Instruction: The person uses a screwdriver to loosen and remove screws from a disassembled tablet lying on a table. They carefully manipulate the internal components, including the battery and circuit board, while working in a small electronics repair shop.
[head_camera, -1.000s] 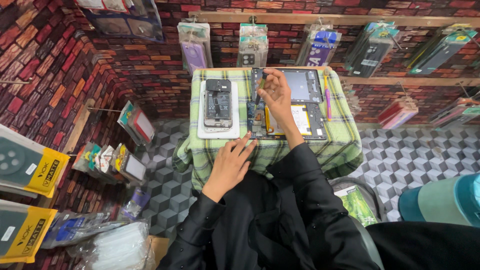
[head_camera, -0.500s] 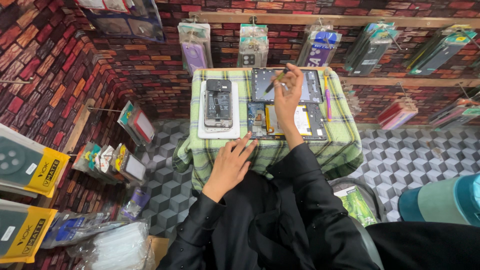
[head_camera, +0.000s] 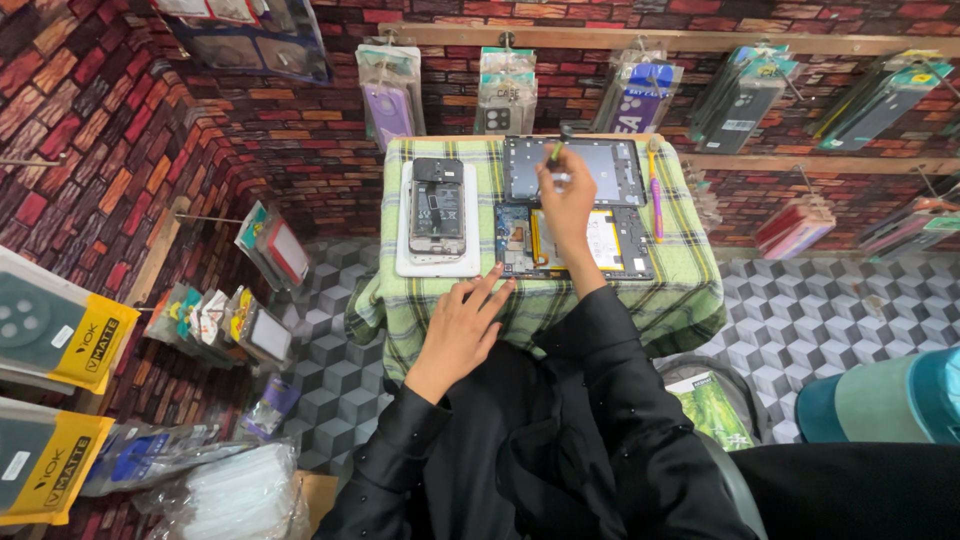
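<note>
My right hand (head_camera: 567, 200) reaches over an opened tablet (head_camera: 610, 243) on a small table with a green checked cloth (head_camera: 680, 290). It grips a thin tool (head_camera: 556, 150) whose tip points up over the tablet's detached back panel (head_camera: 600, 168). My left hand (head_camera: 462, 328) rests flat on the cloth at the table's near edge, fingers spread, holding nothing. To the left an opened phone (head_camera: 438, 208) lies on a white pad (head_camera: 436, 262).
A pink tool (head_camera: 656, 195) lies along the tablet's right side. Packaged phone cases hang on the brick-patterned wall (head_camera: 300, 130) behind and at the left. A teal stool (head_camera: 885, 400) stands at the right on the cube-patterned floor (head_camera: 800, 320).
My right hand has lifted off the tablet's lower half and moved toward the back panel, now holding the thin tool upright. My left hand has stayed put.
</note>
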